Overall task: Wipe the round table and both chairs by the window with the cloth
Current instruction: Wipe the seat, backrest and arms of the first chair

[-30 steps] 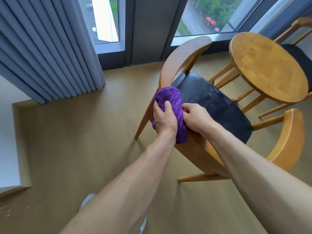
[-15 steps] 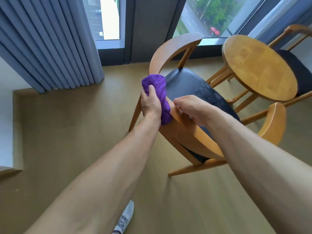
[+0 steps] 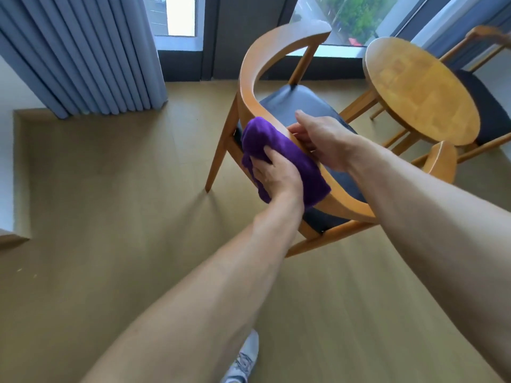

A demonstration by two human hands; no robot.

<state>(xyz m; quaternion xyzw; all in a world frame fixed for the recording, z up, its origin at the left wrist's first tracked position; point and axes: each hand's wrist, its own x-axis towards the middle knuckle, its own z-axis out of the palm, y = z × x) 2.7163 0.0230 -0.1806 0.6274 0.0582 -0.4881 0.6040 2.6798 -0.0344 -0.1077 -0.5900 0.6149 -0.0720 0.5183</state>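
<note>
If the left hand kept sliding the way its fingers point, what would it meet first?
Probably more of the chair's curved wooden backrest; the left hand presses the purple cloth along it. Depth is uncertain.

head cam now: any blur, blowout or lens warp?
Head view: motion blur smears the curved wooden chair backrest and the second chair; the window is blown out white; wide-angle warp stretches both forearms; the purple cloth and the left hand stay fairly sharp.

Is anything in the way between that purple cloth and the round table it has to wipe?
Partly: the near chair, whose backrest the purple cloth lies on, stands between the cloth and the round table. The tabletop itself looks bare.
</note>
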